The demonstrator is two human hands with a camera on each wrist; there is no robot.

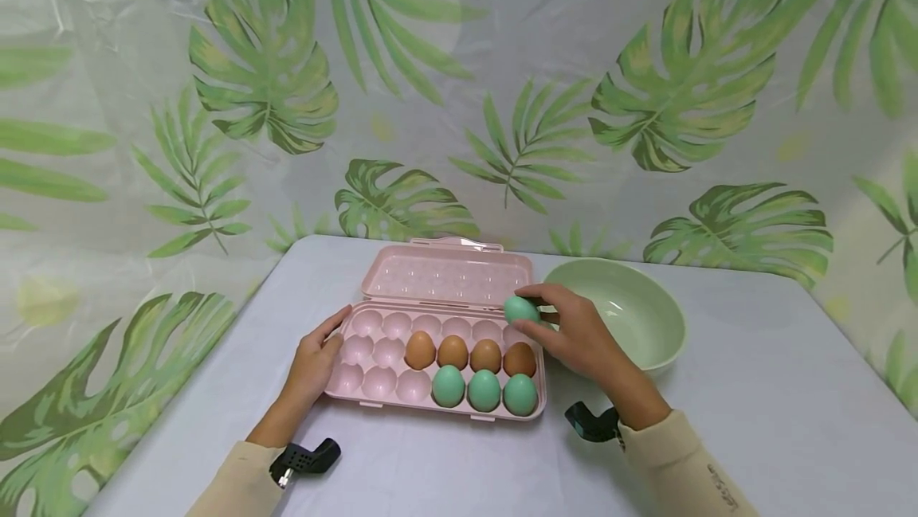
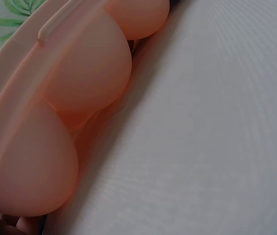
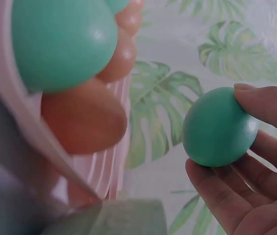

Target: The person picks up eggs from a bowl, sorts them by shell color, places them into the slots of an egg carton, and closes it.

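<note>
A pink egg box [image 1: 402, 403] lies with its lid [image 1: 446, 272] folded back. Three green eggs [image 1: 484, 391] sit at the right of its front row, and several brown eggs [image 1: 486, 357] stand in the middle row. My left hand [image 1: 311, 362] grips the box's left end; its fingertips [image 2: 26, 224] show under the end cup in the left wrist view. Over the right end of the back row, my right hand [image 1: 570, 330] pinches another green egg [image 3: 220, 127] between thumb and fingers. Below that egg, the right-end cup is partly hidden.
A light green bowl [image 1: 649, 314] stands right of the box, partly behind my right hand and forearm. White cloth [image 1: 760, 389] covers the table, and a leaf-print sheet [image 1: 523, 39] hangs behind its far edge. A black wrist camera [image 1: 594, 421] hangs below my right wrist.
</note>
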